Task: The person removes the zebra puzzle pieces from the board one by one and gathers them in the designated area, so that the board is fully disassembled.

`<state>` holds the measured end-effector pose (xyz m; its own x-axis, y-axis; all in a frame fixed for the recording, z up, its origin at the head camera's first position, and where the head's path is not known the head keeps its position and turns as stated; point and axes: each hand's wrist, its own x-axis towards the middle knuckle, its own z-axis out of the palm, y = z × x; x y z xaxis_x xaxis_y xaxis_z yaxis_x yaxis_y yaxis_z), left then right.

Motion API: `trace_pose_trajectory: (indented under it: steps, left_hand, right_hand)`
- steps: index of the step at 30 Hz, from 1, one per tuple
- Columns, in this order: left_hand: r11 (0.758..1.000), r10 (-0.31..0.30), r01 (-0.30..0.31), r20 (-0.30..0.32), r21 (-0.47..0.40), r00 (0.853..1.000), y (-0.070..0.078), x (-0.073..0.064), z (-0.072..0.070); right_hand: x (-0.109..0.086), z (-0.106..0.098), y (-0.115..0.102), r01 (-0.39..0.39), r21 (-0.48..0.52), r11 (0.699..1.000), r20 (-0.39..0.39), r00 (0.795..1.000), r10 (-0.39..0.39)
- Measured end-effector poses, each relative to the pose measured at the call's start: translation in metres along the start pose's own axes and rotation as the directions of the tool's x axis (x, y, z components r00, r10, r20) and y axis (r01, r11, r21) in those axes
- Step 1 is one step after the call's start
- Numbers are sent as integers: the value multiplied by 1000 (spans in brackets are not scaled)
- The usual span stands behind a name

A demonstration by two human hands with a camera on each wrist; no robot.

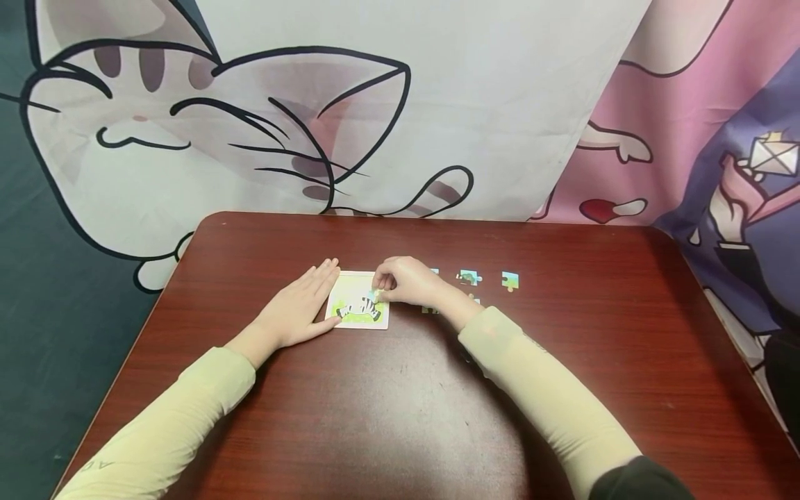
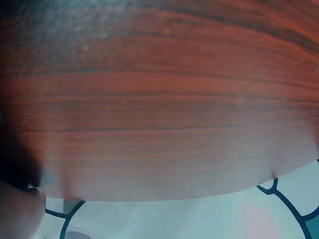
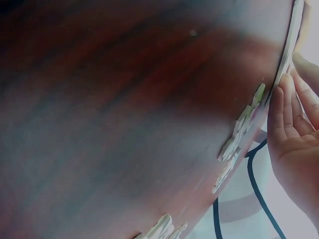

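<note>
A small puzzle board (image 1: 356, 280) with a white frame and a zebra picture lies on the table. My left hand (image 1: 298, 307) rests on its left edge, fingers straight and thumb spread toward the lower corner. At the board's right side, my right hand (image 1: 409, 281) pinches a small puzzle piece (image 1: 373, 296), mostly covered by the fingertips, over the picture. In the right wrist view the right hand (image 3: 296, 134) has its fingers bent at the board's edge (image 3: 285, 57); the piece is hidden there. Only a blurred bit of skin shows in the left wrist view.
Loose puzzle pieces lie right of the board: one blue-green piece (image 1: 469, 277), another farther right (image 1: 510, 280), and several partly hidden behind the right hand and forearm. The brown table (image 1: 400, 403) ends at a cat-printed cloth (image 1: 500, 104) behind.
</note>
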<state>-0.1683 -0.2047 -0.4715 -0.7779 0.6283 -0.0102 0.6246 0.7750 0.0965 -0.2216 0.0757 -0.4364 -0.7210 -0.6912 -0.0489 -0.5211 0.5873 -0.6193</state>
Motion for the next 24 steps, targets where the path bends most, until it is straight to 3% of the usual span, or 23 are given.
trace_pose_trajectory:
  steps: [24]
  left_hand:
    - [1000,-19,20,39,-12,999,-1,0,2]
  right_hand:
    - [1,4,-3,4,-87,996,39,999,-1]
